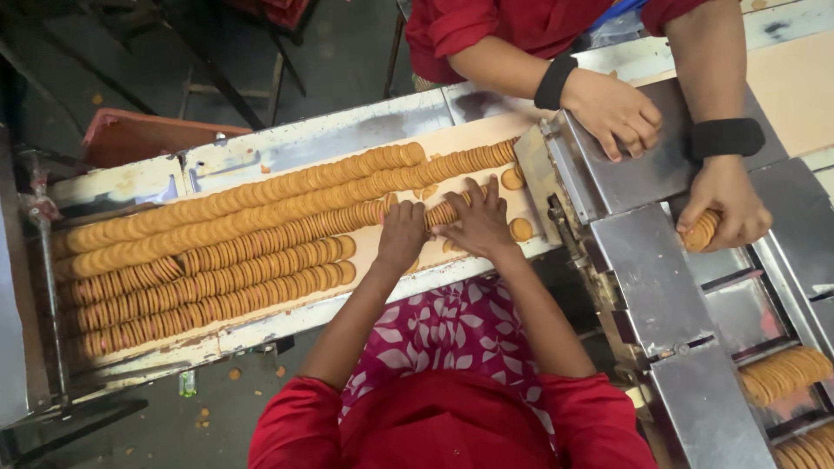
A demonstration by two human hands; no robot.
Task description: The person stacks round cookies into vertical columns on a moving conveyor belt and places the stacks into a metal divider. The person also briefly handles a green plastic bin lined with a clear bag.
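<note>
1. Left hand (401,233) and right hand (479,221) sit on the conveyor belt (369,247), w/ a short stack of biscuits (441,214) pressed between them. Fingers of both bent narrow around the stack ends; stack lies approx. mid-width of the belt, near its right end.
2. Long biscuit rows (217,252) run edge-on along the belt to the left of the hands, packed close, several rows side by side. Little bare belt between rows; the far rows (287,187) nearly touch the far rim.
3. Bare belt shows only around the hands: a patch just right of the right hand w/ loose flat biscuits (519,229), one near the far corner too.
4. Near rim of the table (287,317) runs just under both wrists; forearms cross it. Far rim is a pale worn metal strip.
5. Belt's right end butts against a steel machine housing (608,174), so room to the right is tight.
6. A co-worker opposite, red sleeves and black wristbands: one hand (612,111) rests on the housing, other hand (725,213) closed around a stack of biscuits at the steel chutes.
7. Lower right chutes (786,373) hold more biscuit stacks.
8. Floor (217,408) below near rim has crumbs scattered.
</note>
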